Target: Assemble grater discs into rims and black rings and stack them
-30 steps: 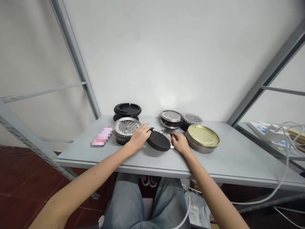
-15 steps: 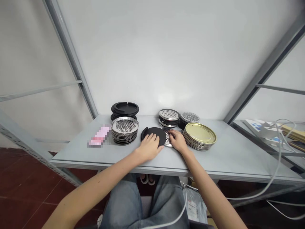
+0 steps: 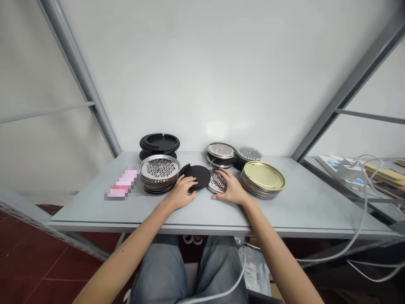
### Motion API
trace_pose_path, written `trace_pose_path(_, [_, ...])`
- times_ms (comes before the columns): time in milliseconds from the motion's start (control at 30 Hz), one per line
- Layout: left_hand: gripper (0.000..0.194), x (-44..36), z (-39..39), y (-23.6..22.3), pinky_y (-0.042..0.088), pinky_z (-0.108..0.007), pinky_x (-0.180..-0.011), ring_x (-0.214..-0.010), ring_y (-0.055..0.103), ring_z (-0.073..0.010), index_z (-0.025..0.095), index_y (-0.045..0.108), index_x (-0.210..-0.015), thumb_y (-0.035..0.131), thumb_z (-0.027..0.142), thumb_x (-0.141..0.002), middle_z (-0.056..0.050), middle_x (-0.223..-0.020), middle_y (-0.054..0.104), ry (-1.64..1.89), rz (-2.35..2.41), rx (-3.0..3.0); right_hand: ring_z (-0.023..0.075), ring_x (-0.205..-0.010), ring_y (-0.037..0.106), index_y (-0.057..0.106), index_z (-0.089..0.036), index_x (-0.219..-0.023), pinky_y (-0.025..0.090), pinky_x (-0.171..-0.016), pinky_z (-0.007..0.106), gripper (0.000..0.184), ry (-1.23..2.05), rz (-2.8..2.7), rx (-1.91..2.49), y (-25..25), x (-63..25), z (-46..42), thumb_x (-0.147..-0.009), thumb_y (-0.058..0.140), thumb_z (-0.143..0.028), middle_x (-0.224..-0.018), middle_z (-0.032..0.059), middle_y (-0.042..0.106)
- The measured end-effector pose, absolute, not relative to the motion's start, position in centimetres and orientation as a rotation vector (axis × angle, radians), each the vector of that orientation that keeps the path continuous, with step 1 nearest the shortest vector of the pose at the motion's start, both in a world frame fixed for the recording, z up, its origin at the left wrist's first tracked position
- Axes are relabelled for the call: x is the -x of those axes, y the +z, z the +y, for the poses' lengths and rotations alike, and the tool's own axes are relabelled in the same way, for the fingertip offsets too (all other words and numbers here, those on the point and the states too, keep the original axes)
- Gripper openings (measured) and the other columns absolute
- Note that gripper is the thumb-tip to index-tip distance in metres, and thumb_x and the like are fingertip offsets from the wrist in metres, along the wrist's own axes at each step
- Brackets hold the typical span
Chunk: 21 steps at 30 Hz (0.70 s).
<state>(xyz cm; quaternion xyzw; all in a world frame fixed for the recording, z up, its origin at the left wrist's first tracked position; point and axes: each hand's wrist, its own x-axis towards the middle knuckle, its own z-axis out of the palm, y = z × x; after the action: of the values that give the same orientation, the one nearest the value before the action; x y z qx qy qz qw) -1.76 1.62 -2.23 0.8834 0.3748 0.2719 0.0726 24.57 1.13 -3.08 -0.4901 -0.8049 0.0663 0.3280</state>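
Note:
A black round lid-like piece (image 3: 200, 174) with a raised lip lies in front of me. My left hand (image 3: 182, 192) is at its near left side, fingers stretched over its edge and thumb apart. Right of it is a round metal grater plate (image 3: 217, 181) with punched holes. My right hand (image 3: 232, 188) spans that plate, fingers at the far rim and thumb at the near rim; the palm hides its right side. Close to my left hand stands a stack of metal grater plates (image 3: 160, 169). A stack of gold-coloured round lids (image 3: 264, 175) stands right of my right hand.
Stacked black round pieces (image 3: 160, 143) stand at the back left. Two piles topped with perforated metal discs (image 3: 221, 150) (image 3: 249, 153) are near the wall. A pixelated pink item (image 3: 122, 183) lies left on the grey table (image 3: 310, 202). White cables (image 3: 363, 211) hang at the right.
The black piece went from tilted in my left hand to flat on the table. My left hand then slid to its left side. My right hand spread across the grater plate.

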Motion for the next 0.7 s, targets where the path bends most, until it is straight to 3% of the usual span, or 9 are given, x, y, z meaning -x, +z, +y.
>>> trace_pose_path(133, [0.033, 2.0, 1.7, -2.2, 0.030, -0.048, -0.112, -0.116, 0.059, -0.0223, 0.015, 0.066, -0.108, 0.059, 0.014, -0.075, -0.011, -0.118, 0.067, 0.905, 1.039, -2.606, 0.0337, -0.128, 0.046, 0.044, -0.017, -0.137, 0.037, -0.106, 0.050, 0.095, 0.195, -2.109, 1.274, -2.9, -24.7, 1.1, -0.057, 0.079, -0.055, -0.139, 0.0171, 0.047])
trace_pose_path(433, [0.033, 1.9, 1.6, -2.1, 0.049, -0.041, -0.099, -0.109, 0.063, -0.0236, 0.013, 0.066, -0.107, 0.061, 0.012, -0.074, -0.013, -0.115, 0.068, 1.163, 1.021, -2.496, 0.0233, -0.093, 0.067, 0.064, -0.019, -0.109, 0.053, -0.083, 0.037, 0.035, 0.109, -1.852, 1.173, -1.7, -24.5, 0.0, -0.080, 0.065, -0.038, -0.106, 0.0094, 0.070])
trace_pose_path(600, [0.031, 1.9, 1.4, -2.1, 0.049, -0.043, -0.098, -0.106, 0.064, -0.0245, 0.014, 0.066, -0.102, 0.061, 0.011, -0.072, -0.012, -0.111, 0.069, 1.117, 0.995, -2.559, 0.0202, -0.076, 0.065, 0.068, -0.018, -0.100, 0.054, -0.067, 0.033, 0.029, -0.039, -1.519, 1.256, -1.1, -24.5, -0.2, -0.087, 0.056, -0.041, -0.093, 0.0084, 0.072])
trace_pose_path(700, [0.030, 1.9, 1.4, -2.2, 0.042, -0.045, -0.104, -0.107, 0.064, -0.0240, 0.017, 0.067, -0.098, 0.060, 0.010, -0.069, -0.009, -0.108, 0.071, 0.981, 0.931, -2.647, 0.0207, -0.076, 0.065, 0.068, -0.017, -0.101, 0.054, -0.066, 0.033, 0.033, -0.045, -1.448, 1.284, -0.9, -24.4, -0.3, -0.089, 0.051, -0.043, -0.093, 0.0095, 0.071])
